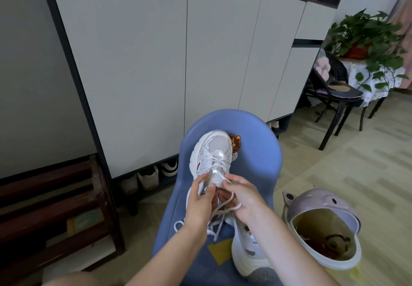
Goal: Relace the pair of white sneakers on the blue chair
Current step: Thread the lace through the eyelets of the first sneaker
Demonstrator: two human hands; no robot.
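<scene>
Both hands [201,198] pinch laces [219,213] on sneaker [213,152]; no legible txt

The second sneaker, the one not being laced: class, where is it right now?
In the head view, the second sneaker lies on the blue chair seat at lower right, under the right hand and forearm, beside the pink bin.

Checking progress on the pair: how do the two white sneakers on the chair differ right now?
The far sneaker stands toe-up against the chair back, laces crossed; the near sneaker lies on the seat. The left hand and right hand work the far sneaker's lace; the near sneaker is untouched. Both are white.
</scene>
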